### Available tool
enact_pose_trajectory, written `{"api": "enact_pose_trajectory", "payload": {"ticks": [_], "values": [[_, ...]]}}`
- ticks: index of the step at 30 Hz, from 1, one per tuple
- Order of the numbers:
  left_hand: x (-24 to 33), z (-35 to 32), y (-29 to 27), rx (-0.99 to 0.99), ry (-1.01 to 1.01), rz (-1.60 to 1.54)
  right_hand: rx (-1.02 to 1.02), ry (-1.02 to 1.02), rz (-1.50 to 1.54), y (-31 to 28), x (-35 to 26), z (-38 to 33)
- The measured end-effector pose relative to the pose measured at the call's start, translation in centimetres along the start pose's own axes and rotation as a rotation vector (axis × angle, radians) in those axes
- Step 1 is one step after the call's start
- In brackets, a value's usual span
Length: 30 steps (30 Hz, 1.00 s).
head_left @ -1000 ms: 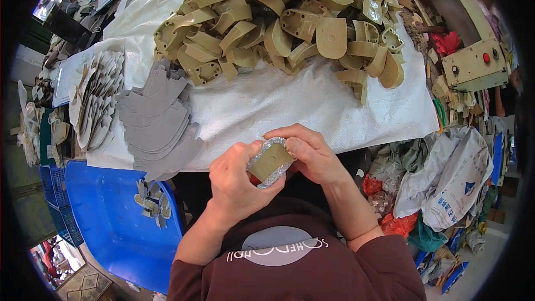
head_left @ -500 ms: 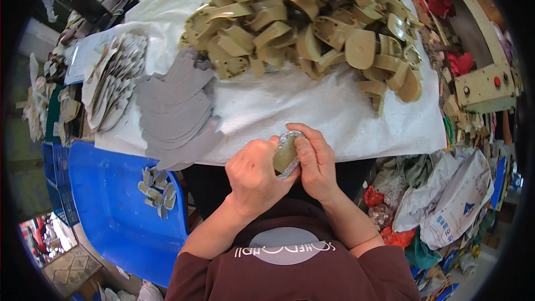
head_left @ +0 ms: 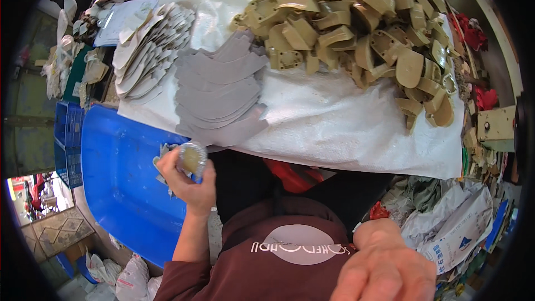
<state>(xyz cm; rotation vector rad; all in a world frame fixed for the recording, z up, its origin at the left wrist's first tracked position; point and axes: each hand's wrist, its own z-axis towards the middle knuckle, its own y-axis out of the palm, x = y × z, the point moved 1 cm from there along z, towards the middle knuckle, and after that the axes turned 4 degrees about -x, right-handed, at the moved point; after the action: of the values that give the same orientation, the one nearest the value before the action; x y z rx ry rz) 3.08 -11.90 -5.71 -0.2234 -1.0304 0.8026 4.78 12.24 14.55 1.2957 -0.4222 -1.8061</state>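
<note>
My left hand (head_left: 189, 184) is closed around a shoe heel (head_left: 192, 158), whose yellowish-tan end shows inside a wrinkled silvery-grey rim. It is over the right side of a blue plastic tub (head_left: 125, 200). Behind the hand, several grey pieces (head_left: 165, 149) in the tub are partly covered from view. Close to the camera at the lower right, my right hand (head_left: 384, 265) extends over my lap with its knuckles up. Its fingertips are hidden, so I cannot tell what it holds, if anything.
White sheeting (head_left: 334, 128) covers the table, bearing a heap of tan plastic heels (head_left: 409, 67) at the far right. Curved grey cut pieces (head_left: 217, 89) overlap left of them, beside pale cut pieces (head_left: 150, 50). Plastic bags (head_left: 457, 223) and scraps lie at the right.
My hands have separated. The left has carried the heel left over the tub; the right has let go and moved down to the right. The view has shifted, with the table sitting farther right.
</note>
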Motion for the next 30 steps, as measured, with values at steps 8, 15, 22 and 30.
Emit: {"api": "enact_pose_trajectory", "payload": {"ticks": [8, 15, 22, 30], "values": [[-6.6, -3.0, -4.5, 0.152, -0.399, 0.516, -0.340, -0.015, -0.289, -7.6, 3.6, 2.0], [0.0, 5.7, -1.6, -0.094, 0.135, 0.219, -0.408, -0.124, -1.671, -11.8, 13.4, 6.2], [0.8, 9.2, 1.1, -0.251, 0.125, 0.315, -0.455, -0.177, -1.849, -12.4, 17.2, 7.1], [0.6, 9.2, 1.1, -0.295, 0.016, 0.223, -0.272, 0.044, -1.341, -13.1, 11.2, 5.3]]}}
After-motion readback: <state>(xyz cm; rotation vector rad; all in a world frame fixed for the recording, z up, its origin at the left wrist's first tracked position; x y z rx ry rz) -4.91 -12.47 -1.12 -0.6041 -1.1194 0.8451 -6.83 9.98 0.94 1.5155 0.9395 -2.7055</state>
